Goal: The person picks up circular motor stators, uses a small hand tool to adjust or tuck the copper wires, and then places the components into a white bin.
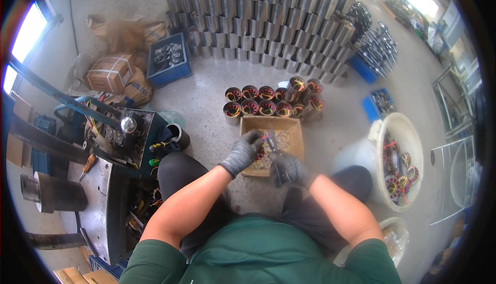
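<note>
Both my hands, in grey work gloves, are close together over an open cardboard box point(297, 139) with small scraps in its bottom. My left hand point(243, 153) is closed, its fingers pinched by a small red piece point(265, 137) that looks like a wire; exactly what they hold is hidden. My right hand point(288, 169) is closed around what looks like pliers point(272, 142), their metal end pointing up beside my left fingertips. Just beyond the box stand metal cylinders point(249, 107) in rows, with red-rimmed windings and yellow wires inside.
Empty metal cylinders point(263, 20) are stacked high at the back. On the right stands a white bucket point(380, 134) of wound stators. Blue crates point(170, 74) point(378, 103) hold metal parts. To my left is a metal bench point(95, 201) with a press-like machine and a screwdriver point(89, 165).
</note>
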`<state>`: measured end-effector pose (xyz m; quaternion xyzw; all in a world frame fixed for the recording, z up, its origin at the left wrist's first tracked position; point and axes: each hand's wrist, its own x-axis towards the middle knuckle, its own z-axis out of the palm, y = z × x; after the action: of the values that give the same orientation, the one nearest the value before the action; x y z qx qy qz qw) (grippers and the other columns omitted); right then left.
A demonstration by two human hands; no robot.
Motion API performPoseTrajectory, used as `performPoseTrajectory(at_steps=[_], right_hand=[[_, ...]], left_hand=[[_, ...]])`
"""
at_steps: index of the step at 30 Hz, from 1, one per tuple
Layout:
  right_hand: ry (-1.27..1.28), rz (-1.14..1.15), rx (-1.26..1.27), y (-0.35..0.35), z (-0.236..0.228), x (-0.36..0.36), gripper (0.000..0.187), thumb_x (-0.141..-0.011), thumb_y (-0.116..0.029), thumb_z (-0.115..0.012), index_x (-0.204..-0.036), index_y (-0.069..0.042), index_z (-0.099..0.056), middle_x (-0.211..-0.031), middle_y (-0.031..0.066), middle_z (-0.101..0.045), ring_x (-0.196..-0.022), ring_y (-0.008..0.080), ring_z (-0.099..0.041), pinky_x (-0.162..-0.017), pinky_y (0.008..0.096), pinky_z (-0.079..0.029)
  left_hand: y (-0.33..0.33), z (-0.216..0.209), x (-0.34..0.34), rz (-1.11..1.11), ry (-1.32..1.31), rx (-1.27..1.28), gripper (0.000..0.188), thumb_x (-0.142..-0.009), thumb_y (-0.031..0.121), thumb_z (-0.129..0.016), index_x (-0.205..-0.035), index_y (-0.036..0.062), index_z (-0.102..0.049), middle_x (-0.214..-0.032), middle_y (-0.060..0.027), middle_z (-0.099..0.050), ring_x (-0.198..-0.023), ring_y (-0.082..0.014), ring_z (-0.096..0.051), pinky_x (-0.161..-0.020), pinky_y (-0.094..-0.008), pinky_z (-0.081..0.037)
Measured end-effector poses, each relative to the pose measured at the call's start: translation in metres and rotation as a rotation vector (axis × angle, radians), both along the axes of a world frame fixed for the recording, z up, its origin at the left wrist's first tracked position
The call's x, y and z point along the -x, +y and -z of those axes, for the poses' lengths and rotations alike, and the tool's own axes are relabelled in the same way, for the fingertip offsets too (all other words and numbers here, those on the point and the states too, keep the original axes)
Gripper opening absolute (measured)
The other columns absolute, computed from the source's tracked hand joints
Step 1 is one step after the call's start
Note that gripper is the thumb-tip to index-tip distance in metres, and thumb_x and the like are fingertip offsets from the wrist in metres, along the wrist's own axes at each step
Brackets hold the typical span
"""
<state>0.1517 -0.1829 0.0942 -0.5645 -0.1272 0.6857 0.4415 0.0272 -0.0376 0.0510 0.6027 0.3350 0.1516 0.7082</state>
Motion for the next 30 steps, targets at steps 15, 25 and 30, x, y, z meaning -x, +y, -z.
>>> performPoseTrajectory(at_steps=[15, 25, 30], right_hand=[[0.073, 0.030, -0.020, -0.007, 0.015, -0.018, 0.018, -0.088, -0.012, -0.059, -0.104, -0.006, -0.053, -0.055, -0.0004, -0.049, -0.040, 0.0117, -0.049, -0.038, 0.0254, -0.043], [-0.146, 0.358, -0.157, -0.016, -0.034, -0.080, 0.021, -0.090, -0.035, -0.065, -0.102, -0.018, -0.060, -0.059, 0.0003, -0.057, -0.045, 0.0107, -0.053, -0.036, 0.0243, -0.037], [-1.178, 0.330, -0.037, -0.106, -0.120, -0.168, 0.050, -0.090, -0.039, -0.065, -0.124, -0.007, -0.051, -0.073, 0.0029, -0.060, -0.051, 0.0082, -0.048, -0.040, 0.0254, -0.038]], left_hand=[[0.003, 0.012, -0.001, 0.148, 0.032, -0.250, 0.014, -0.093, 0.012, -0.059, -0.103, 0.0026, -0.064, -0.085, 0.0003, -0.061, -0.072, -0.0081, -0.052, -0.064, -0.0254, -0.045], [0.033, -0.036, 0.020, -0.173, -0.123, -0.014, 0.018, -0.090, 0.020, -0.062, -0.102, 0.0067, -0.065, -0.073, 0.0026, -0.056, -0.061, -0.0076, -0.048, -0.054, -0.0236, -0.039], [0.061, -0.067, 0.045, -0.306, -0.424, -0.116, 0.025, -0.083, 0.014, -0.065, -0.106, 0.0044, -0.062, -0.071, 0.0034, -0.052, -0.058, -0.0063, -0.045, -0.053, -0.0228, -0.036]])
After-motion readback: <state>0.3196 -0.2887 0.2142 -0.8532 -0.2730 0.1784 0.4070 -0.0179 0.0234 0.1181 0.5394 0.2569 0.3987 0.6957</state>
